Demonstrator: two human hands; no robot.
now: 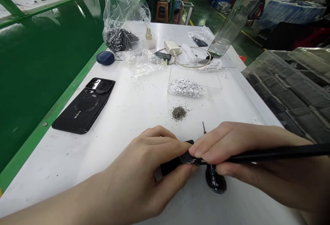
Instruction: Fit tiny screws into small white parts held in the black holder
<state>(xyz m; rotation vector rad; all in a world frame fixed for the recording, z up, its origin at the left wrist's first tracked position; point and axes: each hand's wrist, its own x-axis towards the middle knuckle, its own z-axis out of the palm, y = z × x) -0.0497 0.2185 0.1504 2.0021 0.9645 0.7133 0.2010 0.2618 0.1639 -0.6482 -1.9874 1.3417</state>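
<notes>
On the white bench, one phone case and one granule pile are seen; one black part is gripped by the left hand, one black rod by the right hand.

Black tool in right hand

White worktable beside a green conveyor belt. On the table: black textured phone case lying flat; rounded navy earbud case; clear plastic bag of black pieces; small glass bottle on a clear block; white power adapter with cable; clear acrylic sheet bearing white fragments; dark grey granule heap; tilted clear plastic bottle.
</notes>
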